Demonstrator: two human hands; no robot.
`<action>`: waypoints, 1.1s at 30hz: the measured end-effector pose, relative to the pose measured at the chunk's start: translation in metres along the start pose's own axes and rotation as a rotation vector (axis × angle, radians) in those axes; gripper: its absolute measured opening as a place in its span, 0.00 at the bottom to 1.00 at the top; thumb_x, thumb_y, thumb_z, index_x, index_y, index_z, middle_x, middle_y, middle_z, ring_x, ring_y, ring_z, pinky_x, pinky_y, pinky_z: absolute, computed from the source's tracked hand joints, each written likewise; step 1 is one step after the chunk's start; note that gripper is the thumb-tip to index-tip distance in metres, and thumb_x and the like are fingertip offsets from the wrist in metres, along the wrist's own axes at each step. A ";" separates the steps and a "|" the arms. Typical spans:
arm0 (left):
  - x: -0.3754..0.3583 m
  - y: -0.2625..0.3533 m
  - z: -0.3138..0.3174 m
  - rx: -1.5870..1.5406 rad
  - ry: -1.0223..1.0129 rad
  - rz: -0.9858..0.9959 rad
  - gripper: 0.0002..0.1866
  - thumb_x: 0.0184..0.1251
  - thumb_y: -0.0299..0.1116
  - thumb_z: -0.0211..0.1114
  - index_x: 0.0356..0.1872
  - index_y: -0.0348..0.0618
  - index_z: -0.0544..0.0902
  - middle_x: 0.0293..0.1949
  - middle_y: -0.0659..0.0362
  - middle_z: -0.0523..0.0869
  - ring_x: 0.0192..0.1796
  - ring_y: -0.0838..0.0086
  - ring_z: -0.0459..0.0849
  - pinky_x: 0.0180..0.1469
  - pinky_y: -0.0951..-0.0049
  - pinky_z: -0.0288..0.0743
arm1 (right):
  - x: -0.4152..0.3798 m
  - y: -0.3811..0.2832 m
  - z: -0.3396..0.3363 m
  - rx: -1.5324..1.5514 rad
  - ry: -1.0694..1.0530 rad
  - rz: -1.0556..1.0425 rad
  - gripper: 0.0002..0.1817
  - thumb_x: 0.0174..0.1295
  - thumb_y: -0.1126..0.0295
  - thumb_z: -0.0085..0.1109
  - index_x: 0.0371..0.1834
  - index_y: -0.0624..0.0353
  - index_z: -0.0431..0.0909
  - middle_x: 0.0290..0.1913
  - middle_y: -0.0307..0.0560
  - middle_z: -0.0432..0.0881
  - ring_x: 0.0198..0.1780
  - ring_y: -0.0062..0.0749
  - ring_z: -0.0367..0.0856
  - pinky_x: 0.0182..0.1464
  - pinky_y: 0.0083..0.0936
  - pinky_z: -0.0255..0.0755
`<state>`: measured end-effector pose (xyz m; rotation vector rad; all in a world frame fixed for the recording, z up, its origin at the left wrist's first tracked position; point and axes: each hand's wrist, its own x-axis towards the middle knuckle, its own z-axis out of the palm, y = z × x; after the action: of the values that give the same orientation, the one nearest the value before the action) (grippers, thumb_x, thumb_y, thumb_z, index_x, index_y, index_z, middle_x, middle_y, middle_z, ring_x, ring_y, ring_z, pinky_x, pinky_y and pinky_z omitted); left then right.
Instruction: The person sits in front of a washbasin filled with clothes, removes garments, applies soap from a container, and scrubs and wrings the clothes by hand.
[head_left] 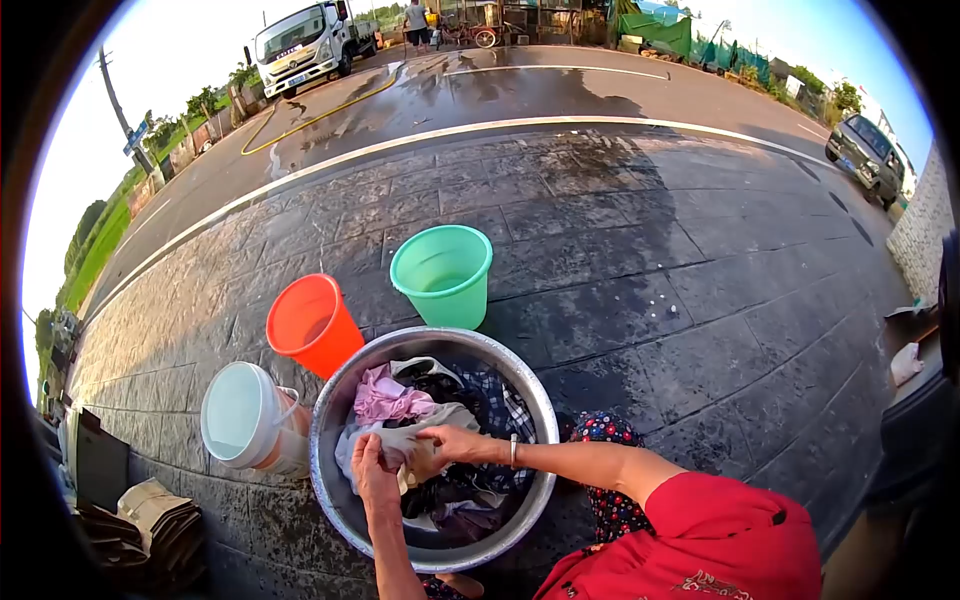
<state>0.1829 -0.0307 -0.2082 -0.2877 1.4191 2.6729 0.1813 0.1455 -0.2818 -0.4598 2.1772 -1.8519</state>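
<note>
A wide metal basin point(546, 425) stands on the paving in front of me, filled with wet-looking clothes. My left hand point(376, 474) and my right hand point(452, 446) are both over the pile, with fingers closed on a pale grey-white cloth point(405, 440) stretched between them. Just beyond it lies a pink garment point(388, 394). A dark checked garment point(490, 400) and other dark pieces fill the right side of the basin. A bracelet circles my right wrist.
Past the basin stand an orange-red bucket point(315, 325) and a green bucket point(442, 275). A white bucket point(245, 415) with water is at the left, above folded cardboard point(155, 520). Across the road are a truck point(300, 45), a yellow hose point(330, 122) and a person point(417, 22).
</note>
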 end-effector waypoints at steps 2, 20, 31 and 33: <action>-0.004 -0.013 0.009 0.013 0.019 -0.017 0.02 0.67 0.28 0.58 0.36 0.41 0.76 0.31 0.63 0.80 0.31 0.80 0.80 0.36 0.79 0.77 | -0.010 -0.046 -0.002 0.177 -0.104 0.079 0.44 0.38 0.59 0.70 0.62 0.67 0.66 0.48 0.57 0.80 0.48 0.44 0.80 0.51 0.33 0.71; -0.003 -0.010 0.007 0.385 0.183 0.207 0.07 0.69 0.33 0.58 0.35 0.41 0.78 0.31 0.67 0.77 0.33 0.85 0.72 0.38 0.83 0.64 | -0.007 -0.056 -0.032 -0.335 0.293 -0.335 0.11 0.58 0.67 0.57 0.37 0.62 0.82 0.30 0.55 0.82 0.31 0.46 0.82 0.34 0.30 0.74; -0.001 -0.021 0.014 0.817 -0.021 0.297 0.20 0.70 0.51 0.54 0.33 0.41 0.71 0.30 0.66 0.67 0.30 0.81 0.63 0.30 0.77 0.61 | -0.009 -0.073 -0.032 0.026 0.272 -0.214 0.12 0.56 0.68 0.56 0.35 0.66 0.82 0.28 0.50 0.83 0.29 0.31 0.81 0.35 0.23 0.73; -0.005 -0.014 0.024 0.920 -0.091 0.372 0.22 0.65 0.51 0.61 0.34 0.40 0.71 0.29 0.64 0.68 0.31 0.78 0.65 0.33 0.77 0.63 | -0.009 -0.070 -0.033 0.023 0.283 -0.148 0.12 0.56 0.67 0.56 0.33 0.66 0.81 0.25 0.48 0.81 0.26 0.26 0.78 0.33 0.23 0.70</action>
<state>0.1874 -0.0037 -0.2052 0.1972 2.6340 1.8788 0.1822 0.1688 -0.2077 -0.3828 2.3527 -2.1330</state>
